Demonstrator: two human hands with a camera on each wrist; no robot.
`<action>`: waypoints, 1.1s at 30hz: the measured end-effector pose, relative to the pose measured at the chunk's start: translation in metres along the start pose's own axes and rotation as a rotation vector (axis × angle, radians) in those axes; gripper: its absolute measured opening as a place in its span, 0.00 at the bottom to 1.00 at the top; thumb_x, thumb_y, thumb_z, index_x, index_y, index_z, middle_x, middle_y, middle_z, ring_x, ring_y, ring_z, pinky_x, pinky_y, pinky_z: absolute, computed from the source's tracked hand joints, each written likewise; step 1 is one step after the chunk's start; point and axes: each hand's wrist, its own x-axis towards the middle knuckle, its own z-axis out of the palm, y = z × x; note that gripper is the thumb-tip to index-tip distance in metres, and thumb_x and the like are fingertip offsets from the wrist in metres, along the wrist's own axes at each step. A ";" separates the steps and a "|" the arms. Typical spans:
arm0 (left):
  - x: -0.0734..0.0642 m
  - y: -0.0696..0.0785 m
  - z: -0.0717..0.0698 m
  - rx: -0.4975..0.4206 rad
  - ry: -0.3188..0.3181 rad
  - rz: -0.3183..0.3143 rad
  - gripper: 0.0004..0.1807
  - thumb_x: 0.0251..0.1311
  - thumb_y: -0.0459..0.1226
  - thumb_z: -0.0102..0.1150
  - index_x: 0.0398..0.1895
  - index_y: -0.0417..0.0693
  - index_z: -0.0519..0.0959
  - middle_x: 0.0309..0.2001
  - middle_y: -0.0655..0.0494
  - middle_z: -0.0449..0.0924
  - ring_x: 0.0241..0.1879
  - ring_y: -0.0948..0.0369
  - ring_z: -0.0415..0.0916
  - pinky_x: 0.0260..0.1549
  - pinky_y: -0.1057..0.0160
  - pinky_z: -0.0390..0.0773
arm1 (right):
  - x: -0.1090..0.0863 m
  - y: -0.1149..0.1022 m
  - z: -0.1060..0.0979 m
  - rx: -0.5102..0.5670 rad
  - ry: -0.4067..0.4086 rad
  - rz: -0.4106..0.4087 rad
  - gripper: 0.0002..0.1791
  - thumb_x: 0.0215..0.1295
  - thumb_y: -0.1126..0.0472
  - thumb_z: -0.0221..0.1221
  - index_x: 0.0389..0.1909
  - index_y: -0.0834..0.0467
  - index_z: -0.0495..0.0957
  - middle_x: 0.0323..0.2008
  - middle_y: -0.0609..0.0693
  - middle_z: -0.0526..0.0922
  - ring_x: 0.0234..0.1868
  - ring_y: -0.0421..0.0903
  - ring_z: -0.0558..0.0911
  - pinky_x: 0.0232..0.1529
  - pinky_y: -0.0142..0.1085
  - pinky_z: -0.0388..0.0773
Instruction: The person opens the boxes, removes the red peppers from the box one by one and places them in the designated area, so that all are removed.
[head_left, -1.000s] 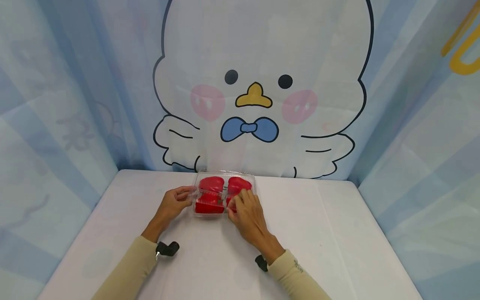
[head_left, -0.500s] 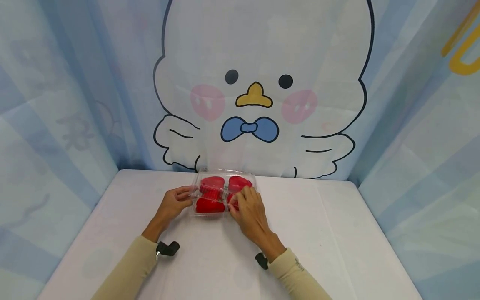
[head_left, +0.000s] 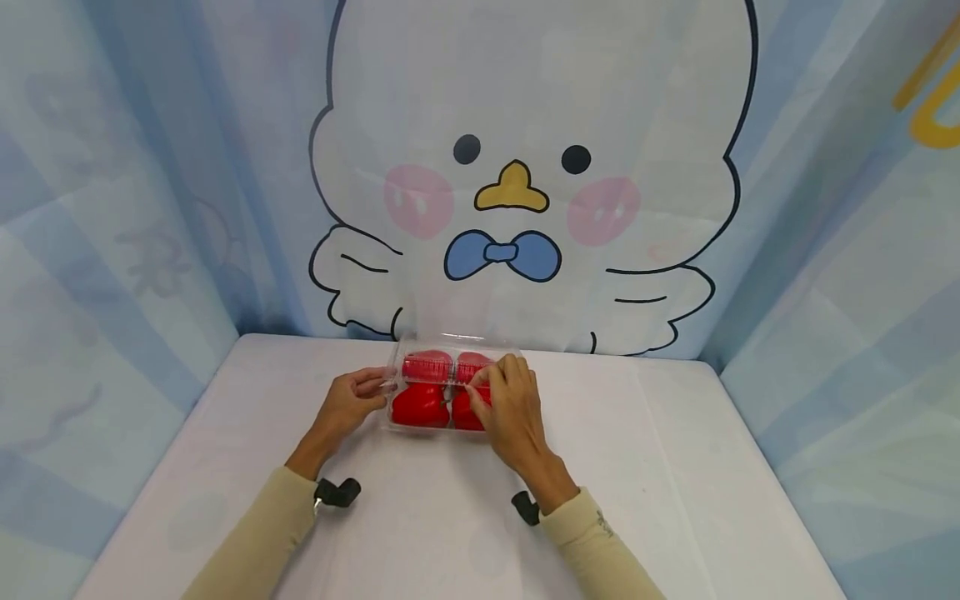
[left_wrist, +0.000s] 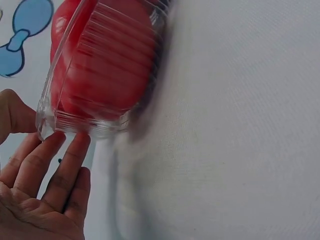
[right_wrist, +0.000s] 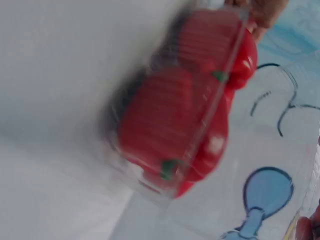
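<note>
A clear plastic clamshell box (head_left: 420, 429) sits at the far side of the white table, holding several red bell peppers (head_left: 420, 406) with green stems. Its see-through lid (head_left: 429, 367) is raised and tilted back above them. My right hand (head_left: 513, 408) pinches the lid's edge at the right, covering part of a front pepper. At the box's left end, my left hand (head_left: 348, 402) holds the rim. In the left wrist view, the left thumb and fingertips (left_wrist: 60, 135) meet the corner. The right wrist view shows red peppers (right_wrist: 155, 115) through the ribbed wall, with the right fingertips (right_wrist: 305, 229) at the lower right.
A curtain (head_left: 525, 308) printed with a white bird and blue bow tie hangs right behind the table's back edge. More curtain closes both sides. White cloth (head_left: 420, 517) covers the table in front of the box.
My right hand has moved away from me and slightly right, swinging the lid's front edge up and back so the front peppers show uncovered. The left hand stays at the box's left end.
</note>
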 end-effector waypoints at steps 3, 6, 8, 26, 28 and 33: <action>0.001 0.001 0.000 0.002 0.000 0.004 0.28 0.72 0.30 0.60 0.74 0.45 0.73 0.72 0.43 0.78 0.71 0.44 0.77 0.69 0.50 0.78 | 0.010 0.001 -0.003 0.000 0.020 -0.012 0.14 0.61 0.60 0.77 0.39 0.59 0.82 0.35 0.52 0.72 0.39 0.47 0.70 0.40 0.39 0.70; 0.000 0.001 0.000 -0.008 -0.016 0.011 0.28 0.71 0.30 0.61 0.74 0.44 0.74 0.73 0.43 0.77 0.72 0.44 0.77 0.70 0.51 0.76 | 0.018 0.003 -0.004 -0.011 0.033 -0.025 0.14 0.59 0.61 0.78 0.39 0.59 0.83 0.34 0.52 0.73 0.38 0.47 0.70 0.39 0.39 0.69; -0.001 0.001 0.000 -0.013 -0.028 0.019 0.29 0.71 0.29 0.61 0.75 0.45 0.74 0.73 0.43 0.76 0.72 0.45 0.77 0.70 0.51 0.76 | 0.023 0.004 -0.004 -0.024 0.038 -0.024 0.14 0.59 0.60 0.78 0.39 0.58 0.83 0.35 0.52 0.74 0.39 0.47 0.71 0.38 0.39 0.68; -0.005 0.000 0.003 -0.030 -0.016 0.036 0.29 0.71 0.30 0.60 0.75 0.47 0.74 0.74 0.45 0.76 0.72 0.46 0.77 0.70 0.50 0.76 | 0.084 0.020 -0.005 -0.057 0.058 0.012 0.07 0.69 0.59 0.71 0.42 0.58 0.87 0.36 0.54 0.76 0.41 0.51 0.74 0.39 0.42 0.67; -0.006 0.000 0.005 -0.033 -0.016 0.041 0.29 0.71 0.30 0.60 0.75 0.46 0.74 0.74 0.45 0.76 0.72 0.46 0.77 0.70 0.50 0.76 | 0.090 0.023 -0.004 -0.054 0.059 0.015 0.07 0.70 0.59 0.70 0.42 0.58 0.86 0.36 0.55 0.76 0.41 0.51 0.74 0.39 0.42 0.68; -0.004 -0.003 0.006 -0.041 -0.014 0.059 0.28 0.71 0.30 0.59 0.75 0.46 0.74 0.74 0.45 0.76 0.72 0.46 0.77 0.70 0.51 0.76 | 0.104 0.031 0.001 -0.046 0.070 0.020 0.06 0.71 0.60 0.69 0.42 0.58 0.86 0.35 0.55 0.76 0.40 0.52 0.74 0.39 0.43 0.68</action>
